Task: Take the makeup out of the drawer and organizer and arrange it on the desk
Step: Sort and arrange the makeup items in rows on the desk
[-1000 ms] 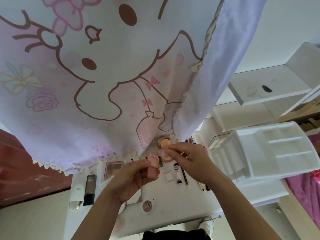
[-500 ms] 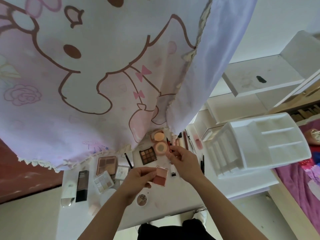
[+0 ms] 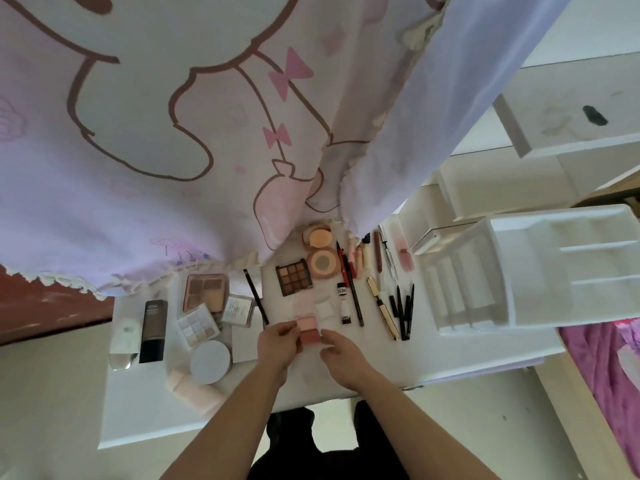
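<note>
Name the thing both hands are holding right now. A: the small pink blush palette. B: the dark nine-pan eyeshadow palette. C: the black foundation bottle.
A: the left hand and right hand pinch the small pink blush palette between them.

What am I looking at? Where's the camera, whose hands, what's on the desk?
No machine here: a person wears one wide-angle camera on the head, looking down at their own bare hands. The left hand and right hand hold a small pink blush palette by its sides over a white desk. On the desk lies more makeup: a brown eyeshadow palette, a black bottle, a round white compact, a row of pencils. At right sits a white organizer; a cartoon-print curtain hangs above.
</note>
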`<state>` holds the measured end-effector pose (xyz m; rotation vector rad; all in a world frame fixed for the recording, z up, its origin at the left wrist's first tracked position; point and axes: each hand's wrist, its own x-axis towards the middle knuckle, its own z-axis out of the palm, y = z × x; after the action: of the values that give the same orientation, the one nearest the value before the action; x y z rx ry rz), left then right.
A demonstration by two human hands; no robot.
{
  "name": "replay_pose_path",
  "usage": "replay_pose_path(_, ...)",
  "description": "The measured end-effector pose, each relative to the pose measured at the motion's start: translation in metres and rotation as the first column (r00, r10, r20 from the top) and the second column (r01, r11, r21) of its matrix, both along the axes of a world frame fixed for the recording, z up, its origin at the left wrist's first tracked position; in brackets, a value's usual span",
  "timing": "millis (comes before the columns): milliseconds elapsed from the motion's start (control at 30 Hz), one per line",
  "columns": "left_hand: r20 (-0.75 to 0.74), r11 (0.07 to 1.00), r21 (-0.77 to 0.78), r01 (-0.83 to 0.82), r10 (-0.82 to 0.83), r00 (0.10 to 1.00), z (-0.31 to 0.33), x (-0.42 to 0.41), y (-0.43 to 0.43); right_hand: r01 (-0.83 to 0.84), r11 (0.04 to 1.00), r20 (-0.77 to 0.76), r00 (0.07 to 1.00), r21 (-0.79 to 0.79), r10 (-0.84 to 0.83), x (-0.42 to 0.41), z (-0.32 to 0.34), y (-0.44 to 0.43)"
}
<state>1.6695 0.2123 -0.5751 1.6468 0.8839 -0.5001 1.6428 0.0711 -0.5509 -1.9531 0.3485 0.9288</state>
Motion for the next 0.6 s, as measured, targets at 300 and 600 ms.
replay_pose_path(300, 0.000, 0.975, 0.140, 0.173, -0.175, 0.985, -0.008, 0.000, 0.012, 0.028, 0.999, 0.024, 0.999, -0.021, -0.027, 0.005, -0.014, 0.004)
replay_pose_path(600, 0.062, 0.767, 0.530, 0.361, -0.459, 0.886, 0.004, -0.028, 0.079, 0.053, 0.986, 0.185, 0.982, -0.157, -0.023, 0.017, -0.013, 0.029)
